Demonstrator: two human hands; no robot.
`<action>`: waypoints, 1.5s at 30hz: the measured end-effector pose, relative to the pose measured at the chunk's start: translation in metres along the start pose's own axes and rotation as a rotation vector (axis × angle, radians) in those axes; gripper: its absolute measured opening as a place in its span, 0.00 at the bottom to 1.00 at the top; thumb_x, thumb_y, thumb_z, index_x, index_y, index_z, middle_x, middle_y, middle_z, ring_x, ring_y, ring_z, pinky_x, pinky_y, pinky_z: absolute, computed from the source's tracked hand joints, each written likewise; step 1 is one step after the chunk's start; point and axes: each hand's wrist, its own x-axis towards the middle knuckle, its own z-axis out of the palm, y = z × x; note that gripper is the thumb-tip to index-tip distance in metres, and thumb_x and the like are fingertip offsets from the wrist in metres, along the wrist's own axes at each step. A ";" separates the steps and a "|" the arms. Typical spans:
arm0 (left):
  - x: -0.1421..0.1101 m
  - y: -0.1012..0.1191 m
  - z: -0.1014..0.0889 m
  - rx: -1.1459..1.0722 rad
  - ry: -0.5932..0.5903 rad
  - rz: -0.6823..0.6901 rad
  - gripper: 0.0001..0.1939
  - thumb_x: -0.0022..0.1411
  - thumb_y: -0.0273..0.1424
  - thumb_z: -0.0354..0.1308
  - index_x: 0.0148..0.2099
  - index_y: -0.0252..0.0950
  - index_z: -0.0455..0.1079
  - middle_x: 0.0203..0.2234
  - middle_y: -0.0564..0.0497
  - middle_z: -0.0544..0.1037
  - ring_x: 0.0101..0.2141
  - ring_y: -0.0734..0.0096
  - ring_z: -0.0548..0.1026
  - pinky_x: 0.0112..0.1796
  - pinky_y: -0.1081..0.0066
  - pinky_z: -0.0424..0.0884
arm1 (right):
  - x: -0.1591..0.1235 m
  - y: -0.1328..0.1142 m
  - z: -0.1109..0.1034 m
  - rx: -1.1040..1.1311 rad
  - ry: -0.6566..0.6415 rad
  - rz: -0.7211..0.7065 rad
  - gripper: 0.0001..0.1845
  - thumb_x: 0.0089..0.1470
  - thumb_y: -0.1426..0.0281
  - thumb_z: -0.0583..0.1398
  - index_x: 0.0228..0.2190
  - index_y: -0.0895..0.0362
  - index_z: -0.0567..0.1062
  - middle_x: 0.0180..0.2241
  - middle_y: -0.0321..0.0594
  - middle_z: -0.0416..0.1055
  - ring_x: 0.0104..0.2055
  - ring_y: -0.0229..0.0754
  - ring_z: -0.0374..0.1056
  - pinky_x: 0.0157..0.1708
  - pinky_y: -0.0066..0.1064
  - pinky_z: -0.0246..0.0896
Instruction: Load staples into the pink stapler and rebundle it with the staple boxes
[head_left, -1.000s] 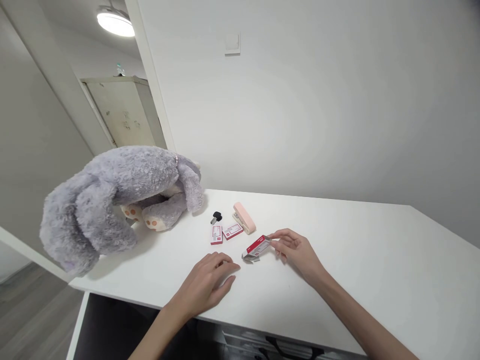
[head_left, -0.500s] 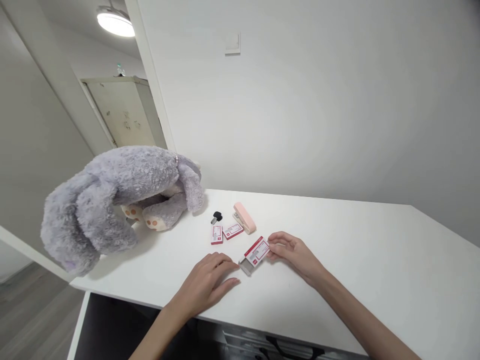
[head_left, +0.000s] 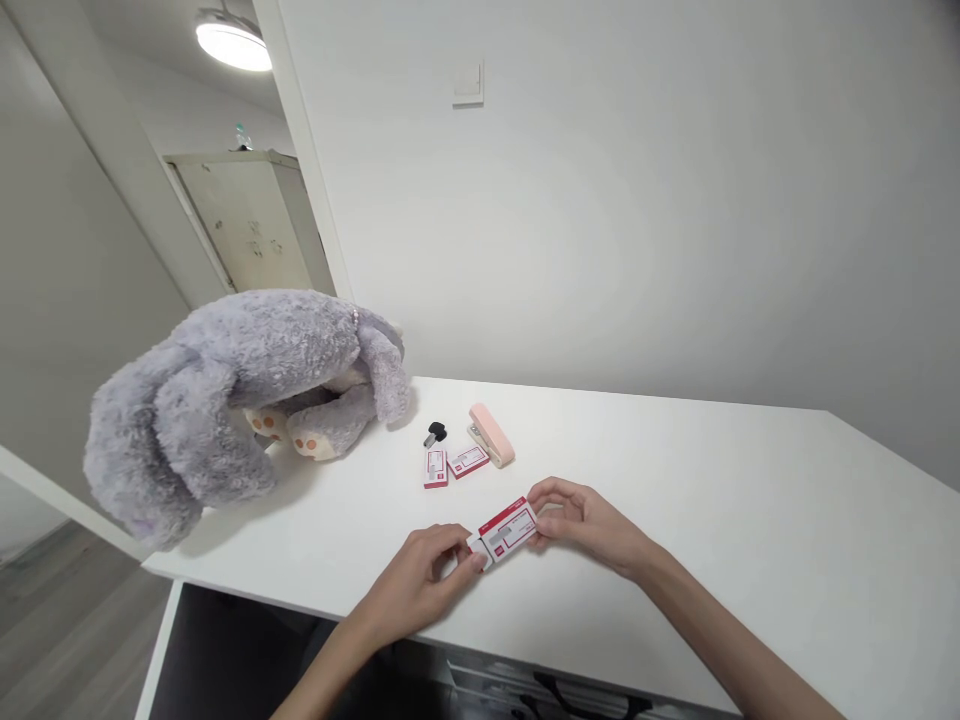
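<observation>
Near the front edge of the white table (head_left: 675, 600), your left hand (head_left: 420, 590) and right hand (head_left: 589, 520) each pinch one end of a small red-and-white staple box (head_left: 508, 528), held between them just above the surface. Beyond lie two more staple boxes (head_left: 454, 464), a pink stapler (head_left: 491, 435) and a small black object (head_left: 434, 434). A grey plush toy (head_left: 240, 390) occupies the far left corner.
</observation>
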 end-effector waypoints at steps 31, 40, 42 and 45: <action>0.001 0.001 -0.003 -0.188 0.006 0.031 0.11 0.66 0.40 0.63 0.40 0.38 0.79 0.33 0.51 0.81 0.33 0.69 0.73 0.38 0.71 0.66 | -0.002 0.005 0.002 -0.049 -0.079 0.117 0.21 0.49 0.68 0.75 0.44 0.56 0.77 0.39 0.43 0.80 0.38 0.42 0.76 0.43 0.38 0.71; 0.007 -0.020 -0.005 -0.044 0.466 -0.189 0.17 0.70 0.44 0.54 0.32 0.39 0.66 0.35 0.50 0.78 0.35 0.65 0.74 0.39 0.66 0.68 | -0.001 -0.003 -0.003 -0.131 0.100 0.004 0.18 0.55 0.60 0.71 0.43 0.55 0.77 0.39 0.43 0.77 0.35 0.41 0.73 0.36 0.36 0.67; 0.009 -0.025 -0.006 0.027 0.544 -0.216 0.16 0.69 0.44 0.54 0.33 0.39 0.64 0.39 0.48 0.78 0.38 0.63 0.75 0.40 0.64 0.69 | -0.001 -0.005 -0.004 -0.139 0.129 0.005 0.18 0.55 0.58 0.71 0.42 0.55 0.77 0.39 0.43 0.77 0.35 0.41 0.73 0.35 0.35 0.65; 0.009 -0.027 -0.005 0.110 0.678 -0.174 0.13 0.69 0.43 0.56 0.43 0.39 0.66 0.45 0.45 0.75 0.45 0.57 0.75 0.45 0.59 0.71 | -0.001 -0.007 -0.004 -0.150 0.154 0.021 0.19 0.54 0.57 0.71 0.42 0.55 0.77 0.39 0.43 0.77 0.35 0.42 0.72 0.35 0.36 0.64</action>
